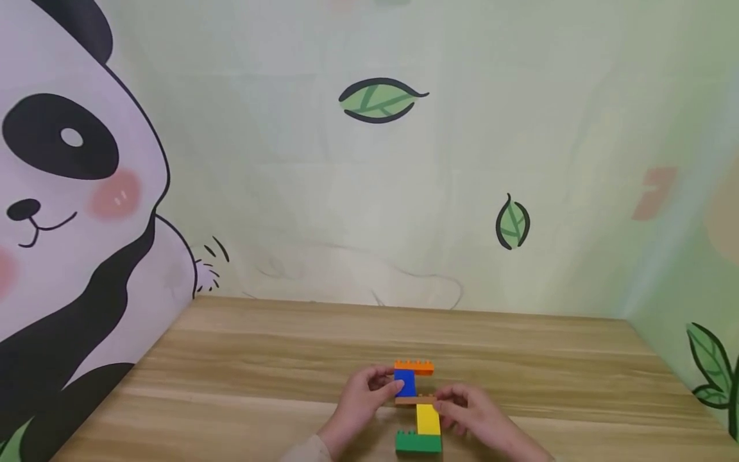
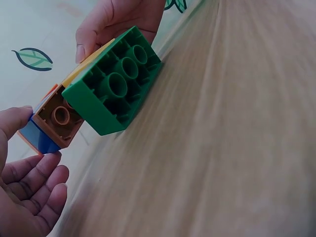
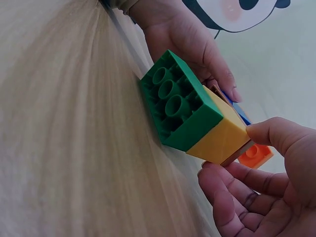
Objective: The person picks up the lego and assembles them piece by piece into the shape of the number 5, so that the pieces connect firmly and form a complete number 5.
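Observation:
Both hands hold one joined figure of toy building blocks, its underside showing in both wrist views. From far to near in the head view come an orange block (image 1: 414,367), a blue block (image 1: 405,383), a thin brown block (image 1: 413,400), a yellow block (image 1: 428,419) and a green block (image 1: 418,443). My left hand (image 1: 365,396) pinches the blue block between thumb and fingers. The yellow block is pinched by my right hand (image 1: 475,414), with the thumb (image 3: 274,133) close to the brown edge. Hollow tubes show inside the green block (image 2: 116,81).
The figure is held over a wood-grain table (image 1: 260,359). A pale green backdrop (image 1: 277,160) with painted leaves stands behind the table. A large painted panda (image 1: 133,256) covers the left side, and a painted plant (image 1: 713,366) is at the right.

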### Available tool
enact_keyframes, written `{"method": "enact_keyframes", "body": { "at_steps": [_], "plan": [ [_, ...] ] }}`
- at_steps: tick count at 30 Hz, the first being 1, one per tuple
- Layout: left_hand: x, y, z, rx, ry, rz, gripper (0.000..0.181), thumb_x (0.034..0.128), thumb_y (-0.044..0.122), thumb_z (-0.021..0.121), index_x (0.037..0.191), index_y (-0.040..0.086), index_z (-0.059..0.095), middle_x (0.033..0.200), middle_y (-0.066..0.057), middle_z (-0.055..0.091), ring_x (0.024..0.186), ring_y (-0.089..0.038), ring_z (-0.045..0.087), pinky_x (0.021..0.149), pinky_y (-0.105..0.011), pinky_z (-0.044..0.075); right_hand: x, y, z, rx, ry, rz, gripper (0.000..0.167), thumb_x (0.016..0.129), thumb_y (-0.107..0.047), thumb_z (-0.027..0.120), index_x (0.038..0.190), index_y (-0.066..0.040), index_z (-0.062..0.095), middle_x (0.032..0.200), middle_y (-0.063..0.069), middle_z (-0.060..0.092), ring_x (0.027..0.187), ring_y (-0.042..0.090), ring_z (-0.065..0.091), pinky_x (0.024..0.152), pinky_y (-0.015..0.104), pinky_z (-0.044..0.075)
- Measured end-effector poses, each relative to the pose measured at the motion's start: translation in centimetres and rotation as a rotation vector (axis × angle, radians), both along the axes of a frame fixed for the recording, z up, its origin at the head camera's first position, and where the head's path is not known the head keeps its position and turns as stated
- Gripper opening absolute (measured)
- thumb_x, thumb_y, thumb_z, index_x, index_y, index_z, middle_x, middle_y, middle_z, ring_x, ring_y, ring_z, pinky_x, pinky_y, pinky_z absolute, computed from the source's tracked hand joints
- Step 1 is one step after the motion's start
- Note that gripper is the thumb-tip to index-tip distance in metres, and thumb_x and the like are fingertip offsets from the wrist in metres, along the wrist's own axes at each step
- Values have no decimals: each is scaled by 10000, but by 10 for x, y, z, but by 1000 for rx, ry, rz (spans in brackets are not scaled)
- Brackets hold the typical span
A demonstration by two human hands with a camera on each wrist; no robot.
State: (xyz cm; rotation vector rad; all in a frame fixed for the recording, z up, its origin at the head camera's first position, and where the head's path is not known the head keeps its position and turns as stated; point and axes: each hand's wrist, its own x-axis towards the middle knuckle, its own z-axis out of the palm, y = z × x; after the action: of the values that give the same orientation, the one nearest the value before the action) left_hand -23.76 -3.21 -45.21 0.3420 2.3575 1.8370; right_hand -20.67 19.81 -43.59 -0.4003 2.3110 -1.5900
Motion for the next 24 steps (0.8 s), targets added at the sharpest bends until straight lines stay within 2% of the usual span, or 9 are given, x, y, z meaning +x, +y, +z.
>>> {"method": "enact_keyframes", "body": {
  "at_steps": [11,18,24],
  "plan": [
    [-4,1,-2,-32,-19,-9,512,857,371,710,1196,-4,623,1050,-87,681,934,-170,618,806,-341,557,-2,1,0,10,2,-9,409,965,-238,553,1174,114,569,855,44,648,739,156,587,537,230,472],
    [-3,0,-3,-37,-20,-16,512,860,365,709,1178,-27,625,1024,-98,678,918,-167,612,798,-328,551,-1,-1,-1,-5,11,0,444,945,-245,598,1178,131,555,852,46,661,706,131,591,525,215,464],
    [0,0,-1,-75,-1,-14,492,867,347,705,1166,-37,632,1014,-105,688,909,-168,618,797,-335,550,0,-1,-3,1,19,-3,436,942,-244,602,1154,135,564,815,41,653,673,112,576,515,206,458]
  ]
}}
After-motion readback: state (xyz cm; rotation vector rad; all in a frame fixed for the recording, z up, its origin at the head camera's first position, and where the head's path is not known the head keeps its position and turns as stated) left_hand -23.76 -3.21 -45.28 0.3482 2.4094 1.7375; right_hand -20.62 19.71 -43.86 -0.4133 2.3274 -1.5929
